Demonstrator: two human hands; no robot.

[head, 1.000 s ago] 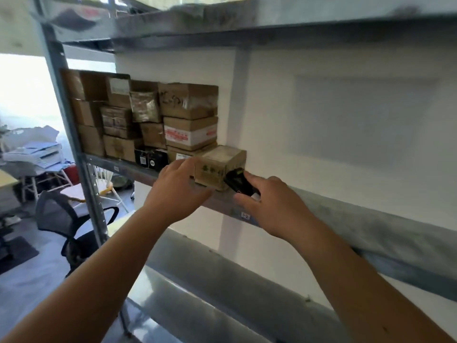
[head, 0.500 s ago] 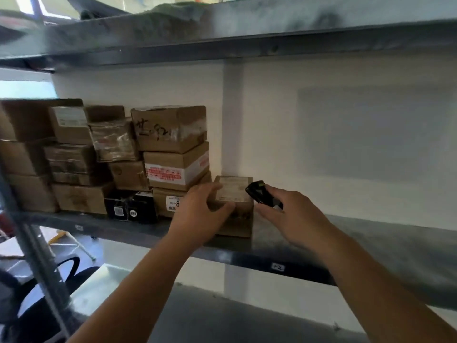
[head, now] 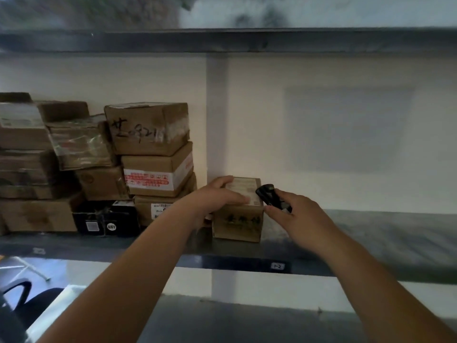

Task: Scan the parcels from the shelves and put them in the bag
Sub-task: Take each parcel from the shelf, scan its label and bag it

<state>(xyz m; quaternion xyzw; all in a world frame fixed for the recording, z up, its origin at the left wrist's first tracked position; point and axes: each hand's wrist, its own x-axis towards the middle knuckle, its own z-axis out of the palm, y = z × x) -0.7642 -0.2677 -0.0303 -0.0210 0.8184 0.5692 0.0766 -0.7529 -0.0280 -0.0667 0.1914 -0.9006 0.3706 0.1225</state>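
since a second ago the view has swung to face the shelf squarely, and my left hand (head: 217, 194) has slid from the side of the small box (head: 238, 219) onto its top. that hand now lies across the top face over the white label (head: 243, 191), fingers curled over the far left edge, thumb along the near edge. my right hand (head: 300, 216) grips the black scanner (head: 270, 196), fingers wrapped round its body, its head tilted up and left toward the label and just beside the box's upper right corner. the box stands on the metal shelf (head: 371, 238), apart from the stack of parcels (head: 153, 154) to its left, near the front edge. a small tag (head: 277, 266) sits on the shelf lip below. the wall (head: 321, 132) behind is pale. a second shelf board (head: 222, 40) runs overhead. the bag is out of view.
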